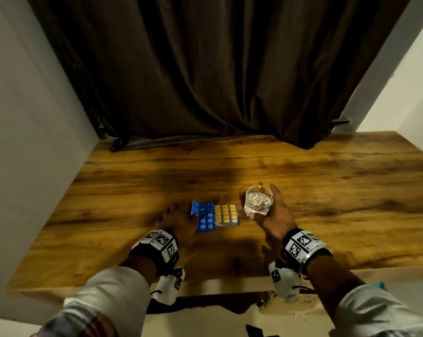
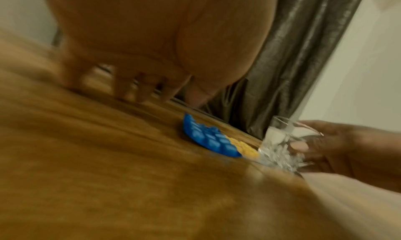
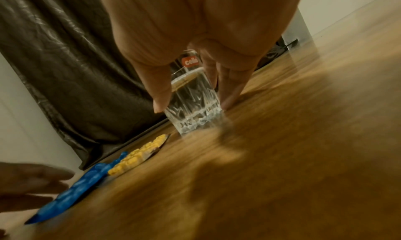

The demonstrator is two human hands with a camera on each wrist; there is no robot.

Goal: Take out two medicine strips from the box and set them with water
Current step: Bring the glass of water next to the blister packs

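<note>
Your right hand (image 1: 276, 212) is wrapped around the water glass (image 1: 258, 200), thumb on the near side and fingers (image 3: 233, 87) down the far side, as the right wrist view shows plainly; the glass stands upright on the wooden table (image 1: 327, 190) with water well up its cut-pattern wall and a small red label (image 3: 190, 61) near the rim. Just to the left of the glass lie your two medicine strips, flat on the wood and side by side: the yellow strip (image 1: 226, 214) nearest the glass, and the blue strip (image 1: 204, 216) touching it along one long edge. Your left hand (image 1: 175, 221) sits palm down on the table right beside the blue strip, fingers spread and loose, holding nothing; whether it actually touches the strip you can't tell through the blur. In the left wrist view those fingers (image 2: 121, 87) point down to the tabletop. A dark brown curtain (image 1: 205, 69) hangs behind the table, its hem resting on the far edge, with pale walls (image 1: 23, 117) on both sides.
</note>
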